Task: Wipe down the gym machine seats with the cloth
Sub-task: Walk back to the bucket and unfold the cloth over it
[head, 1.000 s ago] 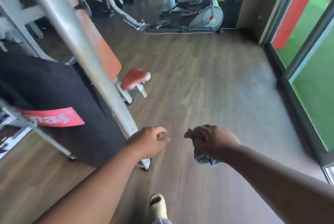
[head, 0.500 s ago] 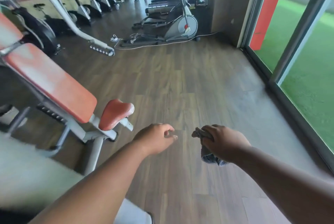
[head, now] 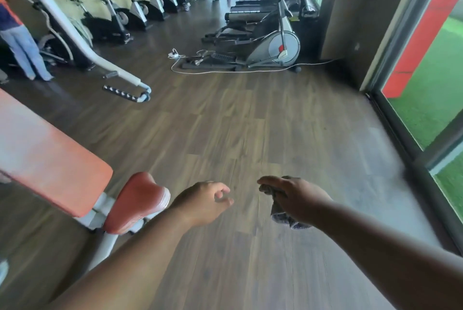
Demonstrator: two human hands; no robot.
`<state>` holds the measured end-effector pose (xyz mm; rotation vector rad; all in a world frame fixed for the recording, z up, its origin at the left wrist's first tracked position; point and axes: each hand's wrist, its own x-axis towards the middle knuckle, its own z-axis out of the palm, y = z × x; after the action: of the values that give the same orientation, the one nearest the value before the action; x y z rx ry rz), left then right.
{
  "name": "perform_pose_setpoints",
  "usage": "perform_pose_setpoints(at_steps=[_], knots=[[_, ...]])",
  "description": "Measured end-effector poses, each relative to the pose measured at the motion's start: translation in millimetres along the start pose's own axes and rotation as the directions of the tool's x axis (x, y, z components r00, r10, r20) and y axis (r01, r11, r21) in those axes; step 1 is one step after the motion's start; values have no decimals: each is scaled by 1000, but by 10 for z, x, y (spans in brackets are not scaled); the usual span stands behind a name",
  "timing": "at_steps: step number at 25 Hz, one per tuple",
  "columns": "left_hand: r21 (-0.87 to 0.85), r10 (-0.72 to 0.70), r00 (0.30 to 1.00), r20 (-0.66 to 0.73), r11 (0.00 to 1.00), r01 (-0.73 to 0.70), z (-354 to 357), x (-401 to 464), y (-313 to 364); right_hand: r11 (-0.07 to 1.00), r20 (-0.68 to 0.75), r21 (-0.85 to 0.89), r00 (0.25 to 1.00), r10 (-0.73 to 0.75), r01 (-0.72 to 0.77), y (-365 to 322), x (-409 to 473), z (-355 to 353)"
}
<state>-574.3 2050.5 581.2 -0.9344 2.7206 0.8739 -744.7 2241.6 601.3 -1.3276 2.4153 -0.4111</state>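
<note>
One cloth [head: 280,205], right hand [head: 298,199]

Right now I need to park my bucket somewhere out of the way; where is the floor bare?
The brown wood-plank floor is bare between the orange padded bench and the dark-framed glass door, nearer than the white cable. It is crowded beyond: the grey elliptical trainer and the exercise bikes.

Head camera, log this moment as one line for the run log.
right hand grips cloth | left hand empty, fingers loosely curled | red bench seat beside left hand, not touched | wiping not underway
</note>
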Motion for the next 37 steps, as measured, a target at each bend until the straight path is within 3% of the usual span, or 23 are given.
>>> perform_pose_setpoints(at_steps=[5,10,16,20,24,30,37], knots=[[2,-19,1000,24,1000,19,-534,1342,-235,997,60,-75,998,-14,19,138,1570,-338],[1,18,999,40,1000,-18,-1370,3041,-502,999,-17,14,999,49,-48,255,3116,-624],[32,84,993,79,996,-86,-2221,4820,-375,995,-19,21,995,96,-96,525,4694,-1119],[30,82,996,39,996,-83,-2558,5974,-284,999,-6,-20,999,44,-44,861,5917,-1443],[3,-27,998,-57,1000,27,-2970,7050,-392,996,56,-59,997,-56,60,1065,7399,-1810],[-61,-208,969,-134,978,202,-3646,8002,-963,959,143,-132,962,-231,250,680,9222,-2111],[-103,-276,947,-164,960,262,-4696,9207,-2361,935,151,-140,940,-306,326,-351,11314,-1950]])
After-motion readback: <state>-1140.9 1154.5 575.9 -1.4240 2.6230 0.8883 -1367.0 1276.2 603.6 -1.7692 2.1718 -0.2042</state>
